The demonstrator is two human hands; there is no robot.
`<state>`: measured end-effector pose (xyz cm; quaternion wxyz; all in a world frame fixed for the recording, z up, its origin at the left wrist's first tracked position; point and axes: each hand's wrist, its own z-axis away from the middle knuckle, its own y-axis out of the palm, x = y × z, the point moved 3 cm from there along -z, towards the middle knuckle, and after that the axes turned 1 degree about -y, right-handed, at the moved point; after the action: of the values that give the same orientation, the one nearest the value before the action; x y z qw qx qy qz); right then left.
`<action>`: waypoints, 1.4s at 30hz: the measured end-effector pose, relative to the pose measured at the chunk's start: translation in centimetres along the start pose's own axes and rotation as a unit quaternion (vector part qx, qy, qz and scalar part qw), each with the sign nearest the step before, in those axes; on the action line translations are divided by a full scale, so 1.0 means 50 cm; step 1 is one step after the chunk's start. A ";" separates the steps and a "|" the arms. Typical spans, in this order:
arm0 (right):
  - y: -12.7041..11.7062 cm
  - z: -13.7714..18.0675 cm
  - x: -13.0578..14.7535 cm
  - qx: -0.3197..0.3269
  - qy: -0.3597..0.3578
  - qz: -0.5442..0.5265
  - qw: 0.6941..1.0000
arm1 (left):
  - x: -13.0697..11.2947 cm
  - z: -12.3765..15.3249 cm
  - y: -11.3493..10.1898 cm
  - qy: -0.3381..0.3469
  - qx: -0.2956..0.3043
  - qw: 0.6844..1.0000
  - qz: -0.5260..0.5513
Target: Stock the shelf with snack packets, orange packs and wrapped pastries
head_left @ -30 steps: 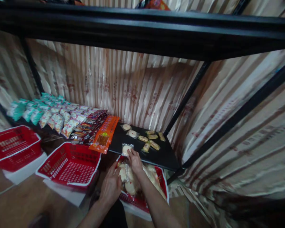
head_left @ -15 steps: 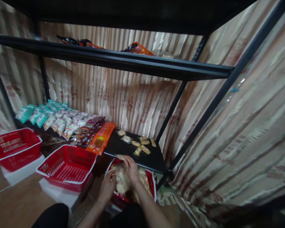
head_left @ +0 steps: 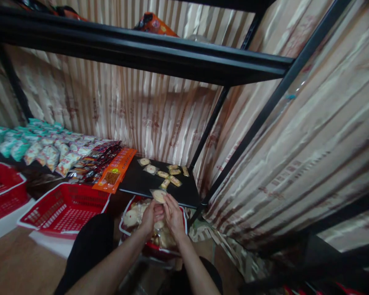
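My left hand [head_left: 150, 217] and my right hand [head_left: 173, 216] meet over a red basket [head_left: 172, 249] full of pale round pastries in clear wrappers. Together they hold one wrapped pastry [head_left: 158, 195] just above the basket, at the front edge of the low black shelf [head_left: 137, 185]. The fingers of both hands curl around the packet. Several small wrapped pastries and cakes [head_left: 164, 174] lie on the shelf beyond them.
An orange packet [head_left: 112, 177], dark snack packs [head_left: 96, 157] and rows of white and teal bags [head_left: 43, 149] fill the shelf's left part. Two empty red baskets [head_left: 63, 208] sit on the floor at left. A black upper shelf [head_left: 135, 49] hangs overhead; striped fabric surrounds the rack.
The view swung up and to the right. Both hands rose from the basket and came together around one wrapped pastry near the shelf edge.
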<state>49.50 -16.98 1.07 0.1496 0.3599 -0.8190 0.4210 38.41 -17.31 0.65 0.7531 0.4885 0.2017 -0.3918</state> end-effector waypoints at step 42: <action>0.160 -0.036 0.008 0.036 -0.007 0.012 0.999 | -0.115 -0.083 -0.118 -0.014 -0.039 0.999 -0.034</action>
<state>43.39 -12.65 -2.30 0.1258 0.3577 -0.8087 0.4497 30.57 -12.64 -0.65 0.7608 0.4458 0.2229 -0.4157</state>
